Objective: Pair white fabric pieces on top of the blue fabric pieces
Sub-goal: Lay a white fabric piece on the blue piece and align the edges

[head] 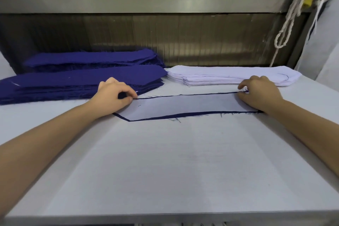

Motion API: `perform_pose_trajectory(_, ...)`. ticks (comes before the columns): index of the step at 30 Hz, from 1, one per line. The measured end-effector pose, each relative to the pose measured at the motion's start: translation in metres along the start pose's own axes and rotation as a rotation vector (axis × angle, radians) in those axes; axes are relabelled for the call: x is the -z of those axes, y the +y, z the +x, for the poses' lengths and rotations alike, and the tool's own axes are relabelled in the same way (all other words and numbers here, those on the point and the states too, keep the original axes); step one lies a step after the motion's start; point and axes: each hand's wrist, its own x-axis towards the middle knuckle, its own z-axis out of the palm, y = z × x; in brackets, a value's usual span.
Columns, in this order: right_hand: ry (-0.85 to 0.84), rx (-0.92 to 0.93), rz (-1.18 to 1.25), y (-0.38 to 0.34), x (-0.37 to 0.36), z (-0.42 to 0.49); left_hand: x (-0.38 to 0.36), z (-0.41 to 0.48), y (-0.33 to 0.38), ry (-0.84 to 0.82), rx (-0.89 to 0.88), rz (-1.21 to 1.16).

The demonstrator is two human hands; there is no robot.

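Pinching white piece (183,105) at its 2 ends with left hand (113,95) and right hand (258,95). Lies on blue piece (183,115), just in front of white stack (229,76), long axis left-right (near blue rim wider).

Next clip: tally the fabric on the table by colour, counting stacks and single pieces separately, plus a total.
Blue stacks: 2, the rear blue stack and the front blue stack
White stack: 1
Single blue piece: 1, only its edges showing
Single white piece: 1, lying on that blue one
Total: 5
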Motion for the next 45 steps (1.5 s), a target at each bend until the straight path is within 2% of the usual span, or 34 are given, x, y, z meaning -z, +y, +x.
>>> perform_pose_trajectory(4,0.003,0.141,0.035,-0.030,-0.005,0.019,-0.006,0.023,0.008,0.030,-0.032,0.029)
perform_pose_trajectory(10,0.096,0.224,0.099,-0.088,-0.014,0.056,-0.024,0.072,0.026,0.125,0.009,-0.056)
perform_pose_trajectory(16,0.087,0.259,-0.024,-0.113,-0.032,0.075,-0.046,0.108,0.040,0.153,0.150,-0.102)
perform_pose_trajectory(20,0.125,0.245,0.002,-0.112,-0.038,0.081,-0.056,0.122,0.047,0.141,0.231,-0.054)
perform_pose_trajectory(24,0.148,0.204,0.157,-0.108,-0.040,0.082,-0.066,0.130,0.054,0.141,0.220,-0.024)
perform_pose_trajectory(29,0.208,0.049,0.609,-0.109,-0.037,0.081,-0.071,0.131,0.060,0.227,0.142,-0.051)
perform_pose_trajectory(32,0.218,0.042,0.739,-0.110,-0.037,0.080,-0.069,0.129,0.063,0.242,0.110,-0.072)
perform_pose_trajectory(37,0.266,0.163,0.666,-0.115,-0.035,0.075,-0.066,0.128,0.073,0.264,0.138,-0.083)
perform_pose_trajectory(41,0.274,0.255,0.444,-0.116,-0.032,0.074,-0.061,0.124,0.075,0.281,0.190,-0.136)
perform_pose_trajectory(45,0.226,0.187,0.297,-0.103,-0.023,0.076,-0.047,0.117,0.073,0.299,0.200,-0.173)
